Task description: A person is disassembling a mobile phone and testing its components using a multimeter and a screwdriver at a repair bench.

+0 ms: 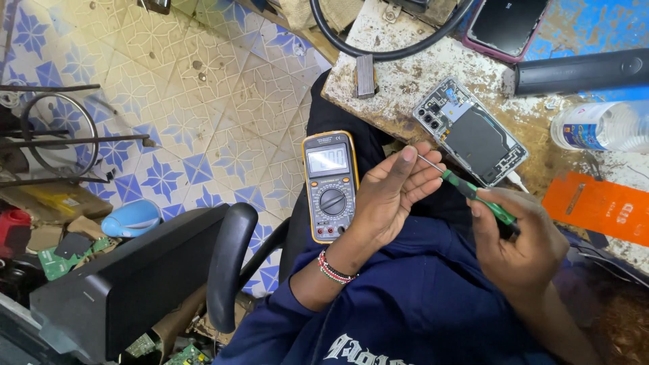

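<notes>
- Above the person's lap, just off the worn workbench (405, 81) edge, the right hand (520, 247) is gripping a green-handled screwdriver (473, 196), fingers closed round the handle
- Its long axis is running up-left, the metal tip lying against the left hand's (389, 196) curled fingertips (422, 177), which are closing on the tip
- An opened phone (470, 132) is lying just beyond, nearer the right hand; a yellow multimeter (330, 186) is resting beside the left hand

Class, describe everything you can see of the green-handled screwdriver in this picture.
The screwdriver is small, with a green and black handle, seemingly plastic, and a thin bare metal shaft. It lies tilted, tip up-left. The right hand pinches the handle; the left hand closes its fingertips around the shaft's tip. It is held above the lap, just off the worn bench's edge.
</notes>
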